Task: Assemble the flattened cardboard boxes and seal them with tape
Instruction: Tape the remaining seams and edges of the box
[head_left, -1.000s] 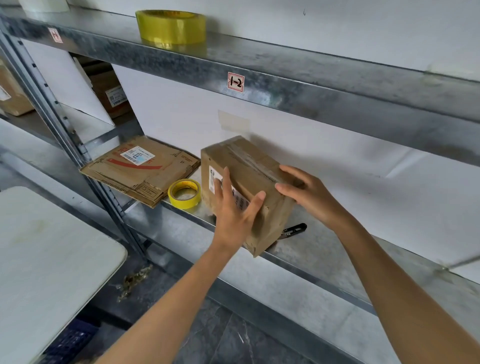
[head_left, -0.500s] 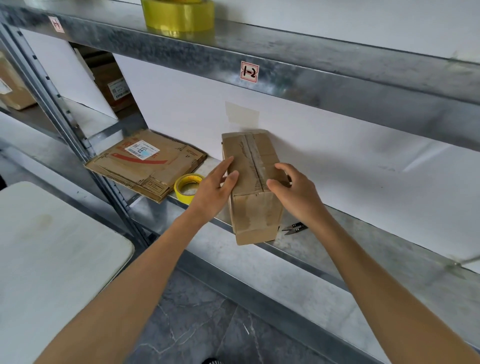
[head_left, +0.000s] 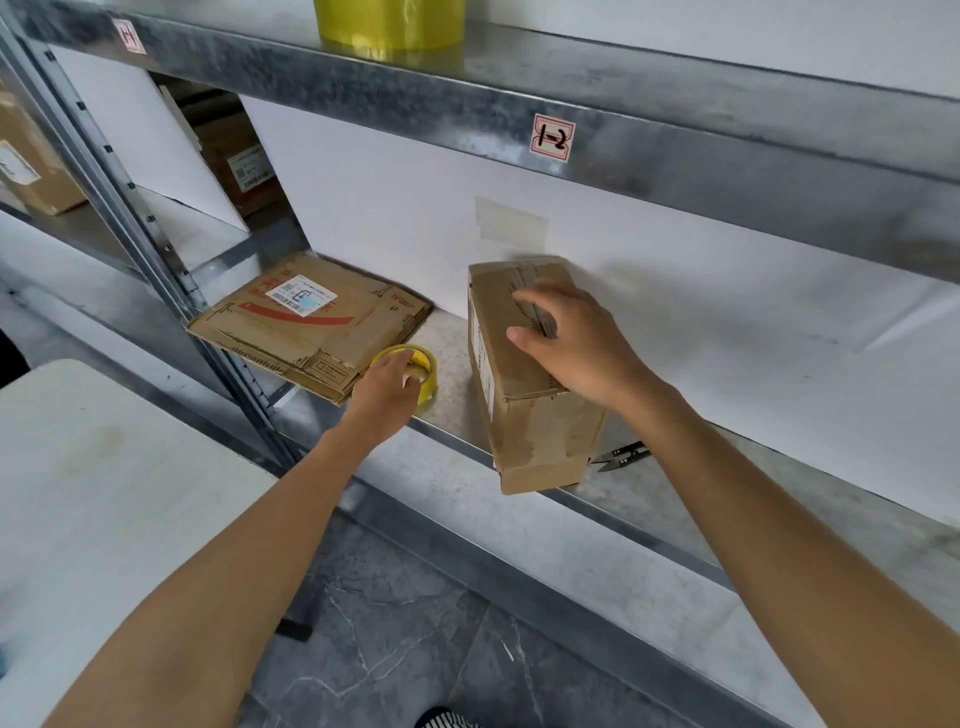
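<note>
Galvanised shelf (head_left: 453, 358): an assembled cardboard box (head_left: 540, 431) stands at its front edge, the right hand (head_left: 576, 348) pressing flat on its taped top. The left hand (head_left: 387, 387) curls round a yellow tape roll (head_left: 425, 364) beside flattened boxes (head_left: 311, 325). Light, stiff cardboard likely handles best by its side walls.

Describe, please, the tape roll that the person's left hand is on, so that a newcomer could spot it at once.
On the metal rack, take the lower shelf, below the label 1-2. Between the flattened boxes and the upright box lies a small yellow tape roll, gripped by the left hand. Unlike the far larger yellow roll on the shelf above, it is a slim ring.
</note>
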